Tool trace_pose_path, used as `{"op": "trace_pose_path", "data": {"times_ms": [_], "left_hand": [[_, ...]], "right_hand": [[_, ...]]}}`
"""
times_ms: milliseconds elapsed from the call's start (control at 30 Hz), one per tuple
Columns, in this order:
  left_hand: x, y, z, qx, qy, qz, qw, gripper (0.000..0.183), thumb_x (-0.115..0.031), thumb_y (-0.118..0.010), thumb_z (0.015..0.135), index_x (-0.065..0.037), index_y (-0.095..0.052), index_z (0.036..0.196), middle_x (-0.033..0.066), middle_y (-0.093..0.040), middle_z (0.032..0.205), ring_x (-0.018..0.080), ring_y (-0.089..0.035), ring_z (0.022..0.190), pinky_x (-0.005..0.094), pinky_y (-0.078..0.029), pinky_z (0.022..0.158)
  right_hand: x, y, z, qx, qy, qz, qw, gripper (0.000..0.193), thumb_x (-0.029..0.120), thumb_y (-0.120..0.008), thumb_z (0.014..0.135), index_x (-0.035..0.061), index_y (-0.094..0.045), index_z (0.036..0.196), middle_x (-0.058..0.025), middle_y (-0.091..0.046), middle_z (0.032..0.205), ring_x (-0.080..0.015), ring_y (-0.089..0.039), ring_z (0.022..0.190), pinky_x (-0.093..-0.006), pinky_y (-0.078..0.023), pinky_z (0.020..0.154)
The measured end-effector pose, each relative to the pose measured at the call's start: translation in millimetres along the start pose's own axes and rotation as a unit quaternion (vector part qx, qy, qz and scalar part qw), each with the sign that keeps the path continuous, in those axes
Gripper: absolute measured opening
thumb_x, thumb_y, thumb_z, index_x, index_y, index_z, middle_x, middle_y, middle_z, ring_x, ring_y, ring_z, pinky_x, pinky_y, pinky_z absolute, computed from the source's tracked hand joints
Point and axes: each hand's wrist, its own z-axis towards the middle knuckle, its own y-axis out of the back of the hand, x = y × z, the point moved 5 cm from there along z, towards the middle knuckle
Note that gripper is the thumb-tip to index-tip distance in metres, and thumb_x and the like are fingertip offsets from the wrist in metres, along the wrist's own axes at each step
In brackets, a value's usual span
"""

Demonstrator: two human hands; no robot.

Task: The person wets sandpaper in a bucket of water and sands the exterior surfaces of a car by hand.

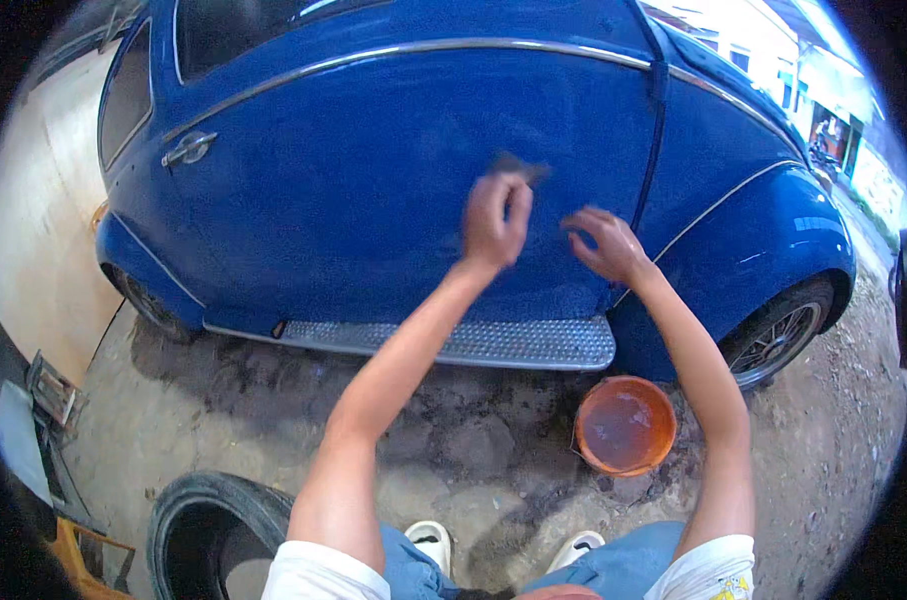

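blue car door (353, 190) over dirt (473, 430); left grip (496, 217) pinches dark scrap (524, 167), right grip (607, 245) loose.

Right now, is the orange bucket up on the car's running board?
No, the orange bucket stands on the ground, near the right-hand end of the running board of the blue car.
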Motion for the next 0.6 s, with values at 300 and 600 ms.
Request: {"op": "trace_pose_path", "data": {"times_ms": [300, 600], "left_hand": [[-5, -219, -222, 0.388, 0.196, -0.330, 0.838, 0.020, -0.022, -0.063, 0.103, -0.002, -0.066, 0.108, 0.0007, -0.062, 0.085, 0.0099, -0.056, 0.082, 0.0321, -0.050, 0.076], [-87, -267, -385, 0.564, 0.009, -0.355, 0.746, 0.045, -0.016, -0.068, 0.089, -0.006, -0.065, 0.133, 0.0196, -0.066, 0.133, 0.0333, -0.062, 0.123, 0.0438, -0.048, 0.104]], "right_hand": [[-71, -105, -233, 0.453, -0.265, 0.178, 0.833, 0.045, 0.031, -0.063, 0.099, 0.0100, -0.060, 0.139, -0.0189, -0.067, 0.129, -0.0267, -0.070, 0.103, -0.0416, -0.055, 0.087], [-81, -102, -463, 0.586, -0.391, 0.113, 0.700, 0.050, 0.033, -0.065, 0.097, 0.0113, -0.059, 0.141, -0.0186, -0.061, 0.135, -0.0272, -0.063, 0.113, -0.0425, -0.050, 0.094]]}}
